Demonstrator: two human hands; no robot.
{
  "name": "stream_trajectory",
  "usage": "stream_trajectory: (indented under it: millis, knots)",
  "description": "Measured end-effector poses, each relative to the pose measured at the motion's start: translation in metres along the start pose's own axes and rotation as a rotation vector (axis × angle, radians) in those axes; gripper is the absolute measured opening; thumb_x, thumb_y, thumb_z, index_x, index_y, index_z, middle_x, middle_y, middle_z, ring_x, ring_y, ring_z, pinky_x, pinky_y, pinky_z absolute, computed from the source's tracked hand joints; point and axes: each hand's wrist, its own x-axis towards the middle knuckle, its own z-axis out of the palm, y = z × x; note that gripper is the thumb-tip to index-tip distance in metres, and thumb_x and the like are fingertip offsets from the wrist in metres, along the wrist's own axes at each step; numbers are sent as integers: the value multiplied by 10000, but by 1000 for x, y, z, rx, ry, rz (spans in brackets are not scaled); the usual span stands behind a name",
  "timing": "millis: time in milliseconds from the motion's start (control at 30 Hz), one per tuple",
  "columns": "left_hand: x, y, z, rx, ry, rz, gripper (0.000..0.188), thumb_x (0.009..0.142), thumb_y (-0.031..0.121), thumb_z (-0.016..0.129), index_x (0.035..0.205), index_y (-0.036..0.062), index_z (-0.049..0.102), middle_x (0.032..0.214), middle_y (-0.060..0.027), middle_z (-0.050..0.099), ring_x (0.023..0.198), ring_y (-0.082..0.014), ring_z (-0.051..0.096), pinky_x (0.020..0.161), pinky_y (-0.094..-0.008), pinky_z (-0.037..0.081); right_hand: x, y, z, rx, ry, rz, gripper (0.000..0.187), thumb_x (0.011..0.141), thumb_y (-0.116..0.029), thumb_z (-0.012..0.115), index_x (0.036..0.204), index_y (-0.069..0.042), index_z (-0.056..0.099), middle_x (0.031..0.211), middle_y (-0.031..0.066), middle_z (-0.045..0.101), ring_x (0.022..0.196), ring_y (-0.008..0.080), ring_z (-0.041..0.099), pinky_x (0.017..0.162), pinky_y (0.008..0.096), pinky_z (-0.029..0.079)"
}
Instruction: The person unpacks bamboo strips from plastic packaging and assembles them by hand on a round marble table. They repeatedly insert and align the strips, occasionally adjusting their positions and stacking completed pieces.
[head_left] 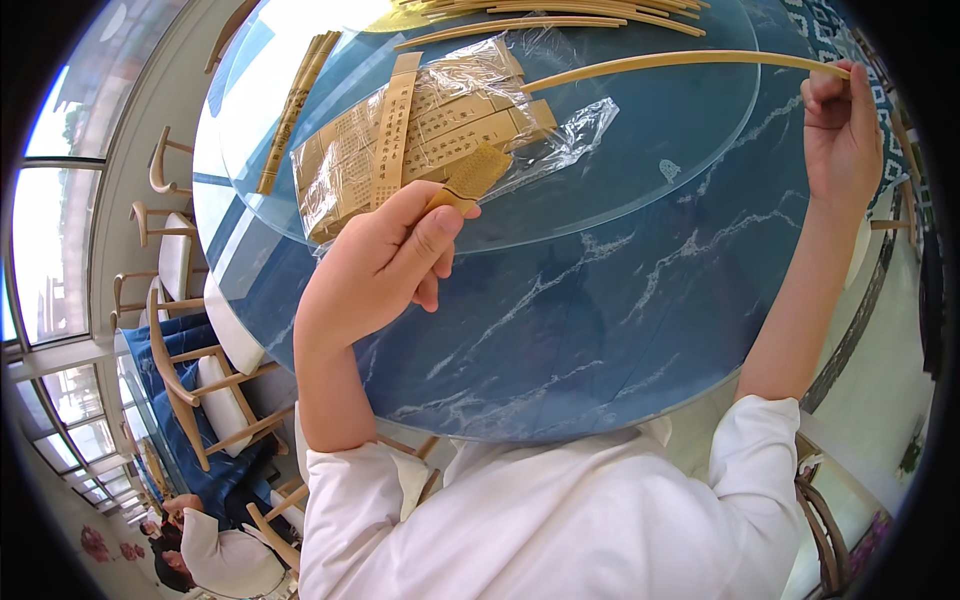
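Between left grip [385, 250] and right grip [843, 140], passage lies over the table's [560, 330] near side; farther off, a bowed strip [690, 58], wrapped slats [455, 122] and loose sticks [570, 22] obstruct.

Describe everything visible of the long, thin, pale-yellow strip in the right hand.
The long, thin, pale-yellow strip looks like bamboo or wood, plain and gently arched in this fisheye view. The bare right hand pinches its right end; its left end appears against plastic-wrapped tan slats, contact unclear.

Strips [540, 21], wrapped slats [450, 118] on glass disc [690, 120]
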Motion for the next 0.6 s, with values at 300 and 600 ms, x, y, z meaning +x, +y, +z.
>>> stream_trajectory:
  millis: [300,600]
  knots:
    - [2,-4,31,767,487,418,483,939,504,730,1215,118,642,919,-74,618,767,-276,663,628,-392,537,-5,-17,-4,240,-47,146,173,1091,-153,593,1064,13,634,861,43,470,818,149,434,715,283,364]
    - [7,-9,38,865,558,520,463,877,418,825,1184,137,624,933,-60,605,828,-278,659,679,-409,547,-8,-23,2,92,-36,72,208,1097,-173,591,1061,23,655,852,45,488,824,145,433,719,284,358]
